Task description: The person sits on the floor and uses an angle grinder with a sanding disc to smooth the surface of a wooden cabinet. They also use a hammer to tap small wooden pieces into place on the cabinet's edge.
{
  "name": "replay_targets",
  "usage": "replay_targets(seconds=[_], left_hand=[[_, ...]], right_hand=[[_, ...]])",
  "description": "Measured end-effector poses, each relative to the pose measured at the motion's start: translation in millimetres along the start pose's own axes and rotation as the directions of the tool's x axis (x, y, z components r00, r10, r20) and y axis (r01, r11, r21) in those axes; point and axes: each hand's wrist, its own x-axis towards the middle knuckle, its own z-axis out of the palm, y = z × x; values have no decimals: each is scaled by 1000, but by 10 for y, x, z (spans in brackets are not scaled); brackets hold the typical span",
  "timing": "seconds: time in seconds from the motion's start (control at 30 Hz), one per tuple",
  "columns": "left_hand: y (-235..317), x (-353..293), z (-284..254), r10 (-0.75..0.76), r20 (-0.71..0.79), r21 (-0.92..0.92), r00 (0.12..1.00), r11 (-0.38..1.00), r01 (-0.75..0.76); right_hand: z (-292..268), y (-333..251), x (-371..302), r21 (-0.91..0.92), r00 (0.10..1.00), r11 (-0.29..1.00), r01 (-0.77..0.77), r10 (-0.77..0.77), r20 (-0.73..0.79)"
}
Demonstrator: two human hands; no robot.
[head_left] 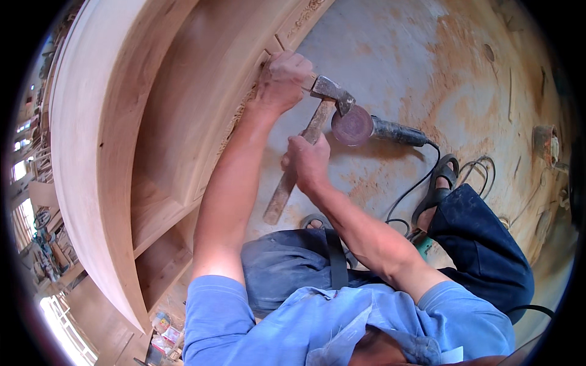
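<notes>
My right hand [308, 160] is wrapped round the wooden handle of a hammer [332, 90], whose steel head is up by my left hand. My left hand [284, 76] is closed against the carved edge of a large pale wooden furniture piece [116, 122]. A slim chisel-like tool [309, 84] pokes out of that fist toward the hammer head; the rest of it is hidden by my fingers. Carved trim [235, 119] runs along the wood under my left forearm.
An angle grinder [397, 131] with a round sanding disc lies on the dusty floor just past the hammer head. Its black cord [421, 178] trails toward my sandalled foot [436, 189]. A rusty round container [545, 146] stands far right. Plastic-wrapped items [163, 332] sit lower left.
</notes>
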Motion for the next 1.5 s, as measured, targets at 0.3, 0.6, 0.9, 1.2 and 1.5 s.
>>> replay_targets(seconds=[0.3,0.6,0.9,1.2,1.5], left_hand=[[-29,-95,-55,-19,20,12,1000,1000,19],[1,-100,23,-22,34,77,999,997,19],[-24,-54,-35,-19,6,81,1000,997,18],[-119,-129,26,-9,-50,23,999,1000,10],[-55,-91,21,-20,-28,29,999,999,21]], right_hand=[[-553,-732,142,236,871,859,454,-371,-323],[-159,-16,-44,-108,997,993,39,-46,-57],[-886,-670,336,111,751,842,527,-401,-524],[42,-89,-157,62,999,997,-36,36,-11],[103,34,-16,71,998,996,-57,57,-6]])
